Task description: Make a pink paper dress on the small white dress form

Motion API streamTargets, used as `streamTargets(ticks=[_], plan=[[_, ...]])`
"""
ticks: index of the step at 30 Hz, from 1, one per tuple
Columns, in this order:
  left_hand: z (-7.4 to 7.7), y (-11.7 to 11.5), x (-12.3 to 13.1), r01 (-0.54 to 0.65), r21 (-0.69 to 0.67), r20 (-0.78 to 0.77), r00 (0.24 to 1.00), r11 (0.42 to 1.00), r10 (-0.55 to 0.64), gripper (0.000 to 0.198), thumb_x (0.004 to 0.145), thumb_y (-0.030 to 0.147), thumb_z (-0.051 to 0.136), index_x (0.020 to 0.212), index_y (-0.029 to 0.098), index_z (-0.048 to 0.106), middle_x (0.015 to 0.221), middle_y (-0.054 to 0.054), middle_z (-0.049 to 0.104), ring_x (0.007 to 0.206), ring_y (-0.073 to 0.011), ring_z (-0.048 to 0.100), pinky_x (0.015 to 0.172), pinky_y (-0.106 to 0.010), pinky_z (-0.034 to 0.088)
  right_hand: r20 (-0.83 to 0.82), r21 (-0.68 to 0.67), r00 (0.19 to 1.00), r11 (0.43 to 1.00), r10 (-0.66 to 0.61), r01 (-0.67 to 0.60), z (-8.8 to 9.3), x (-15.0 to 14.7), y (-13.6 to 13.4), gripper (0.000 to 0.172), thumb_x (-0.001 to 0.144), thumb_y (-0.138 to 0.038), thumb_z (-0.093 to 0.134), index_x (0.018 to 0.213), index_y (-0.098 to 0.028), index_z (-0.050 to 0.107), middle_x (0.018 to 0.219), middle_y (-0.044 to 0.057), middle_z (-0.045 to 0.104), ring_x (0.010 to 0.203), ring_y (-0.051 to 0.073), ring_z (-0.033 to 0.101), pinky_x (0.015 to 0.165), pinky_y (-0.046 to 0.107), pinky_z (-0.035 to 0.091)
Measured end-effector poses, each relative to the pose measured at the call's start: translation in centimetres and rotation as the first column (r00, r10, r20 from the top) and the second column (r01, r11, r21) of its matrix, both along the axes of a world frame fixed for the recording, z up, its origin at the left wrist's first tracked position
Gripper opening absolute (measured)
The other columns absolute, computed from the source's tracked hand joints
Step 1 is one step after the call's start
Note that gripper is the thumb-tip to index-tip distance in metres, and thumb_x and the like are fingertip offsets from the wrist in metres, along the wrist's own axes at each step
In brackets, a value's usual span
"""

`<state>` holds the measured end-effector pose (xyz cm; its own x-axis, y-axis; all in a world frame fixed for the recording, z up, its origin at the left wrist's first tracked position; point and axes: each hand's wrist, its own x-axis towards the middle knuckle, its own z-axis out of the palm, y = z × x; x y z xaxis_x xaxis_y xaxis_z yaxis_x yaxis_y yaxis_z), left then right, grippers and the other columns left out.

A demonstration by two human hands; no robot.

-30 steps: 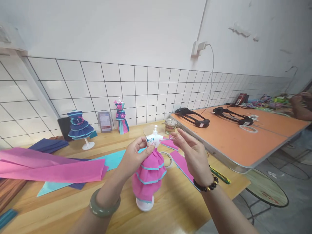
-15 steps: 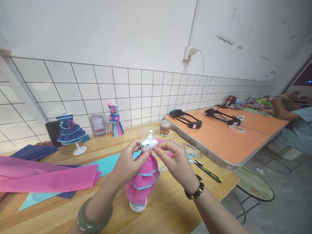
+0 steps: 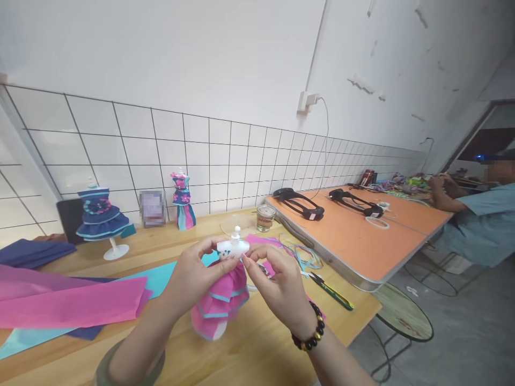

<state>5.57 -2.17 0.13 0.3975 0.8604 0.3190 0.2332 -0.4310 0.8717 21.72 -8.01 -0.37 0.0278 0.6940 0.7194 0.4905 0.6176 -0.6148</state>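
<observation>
A small white mannequin (image 3: 233, 247) wearing a tiered pink paper skirt (image 3: 220, 300) with teal trim stands tilted on the wooden table (image 3: 257, 343). My left hand (image 3: 193, 276) grips its torso from the left, fingers curled round it. My right hand (image 3: 277, 281) pinches at the waist on the right side, where the skirt meets the torso; what sits between its fingertips is too small to make out.
Pink (image 3: 72, 305), teal and navy paper sheets lie at left. Two dressed mannequins (image 3: 98, 217) (image 3: 182, 201) and a glass jar (image 3: 264, 217) stand near the tiled wall. A cutter (image 3: 332, 289) lies at right. An orange table (image 3: 362, 236) holds black headsets; another person (image 3: 475, 220) sits behind it.
My right hand came in from an open pose and closed onto the mannequin's waist. The mannequin has tipped and shifted left and lower as my head turned right.
</observation>
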Motion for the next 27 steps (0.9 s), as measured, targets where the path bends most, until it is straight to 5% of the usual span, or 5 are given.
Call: streamTargets(ticks=[12, 18, 24, 27], plan=[[-0.9, 0.6, 0.1, 0.24, -0.23, 0.27, 0.947, 0.943, -0.175, 0.028, 0.073, 0.035, 0.07, 0.095, 0.018, 0.067, 0.097, -0.007, 0.071, 0.095, -0.0242, 0.063, 0.084, -0.035, 0.049, -0.365, -0.133, 0.905, 0.95, 0.217, -0.281, -0.3, 1.0, -0.2, 0.013, 0.082, -0.024, 0.061, 0.069, -0.02, 0.058, 0.088, 0.005, 0.07, 0.094, 0.02, 0.065, 0.084, 0.036, 0.052], [-1.8, 1.1, -0.1, 0.344, -0.371, 0.435, 0.885, 0.862, -0.166, 0.029, 0.066, 0.032, 0.076, 0.091, 0.018, 0.069, 0.088, -0.006, 0.072, 0.081, -0.0193, 0.065, 0.074, -0.028, 0.05, -0.545, -0.282, 0.818, 0.877, 0.187, -0.388, -0.8, 1.7, 0.2, 0.022, 0.076, -0.034, 0.068, 0.063, -0.02, 0.055, 0.096, 0.008, 0.072, 0.089, 0.022, 0.068, 0.051, 0.026, 0.054], [-2.1, 1.0, -0.1, 0.466, -0.39, 0.544, 0.813, 0.794, -0.21, 0.027, 0.061, 0.033, 0.08, 0.081, 0.018, 0.07, 0.079, -0.004, 0.071, 0.07, -0.0157, 0.062, 0.065, -0.024, 0.048, -0.785, -0.16, 0.548, 0.76, 0.289, -0.63, -1.1, 1.9, 0.5, 0.023, 0.069, -0.031, 0.075, 0.06, -0.02, 0.056, 0.089, 0.003, 0.073, 0.087, 0.021, 0.069, 0.091, 0.043, 0.05], [-2.4, 0.9, 0.0, 0.491, -0.397, 0.552, 0.803, 0.775, -0.226, 0.032, 0.055, 0.036, 0.083, 0.079, 0.017, 0.071, 0.075, -0.004, 0.07, 0.069, -0.0157, 0.062, 0.064, -0.024, 0.047, -0.818, -0.135, 0.481, 0.708, 0.315, -0.693, -1.2, 1.8, 0.4, 0.024, 0.07, -0.031, 0.075, 0.06, -0.019, 0.056, 0.086, 0.001, 0.072, 0.084, 0.019, 0.07, 0.093, 0.043, 0.049]])
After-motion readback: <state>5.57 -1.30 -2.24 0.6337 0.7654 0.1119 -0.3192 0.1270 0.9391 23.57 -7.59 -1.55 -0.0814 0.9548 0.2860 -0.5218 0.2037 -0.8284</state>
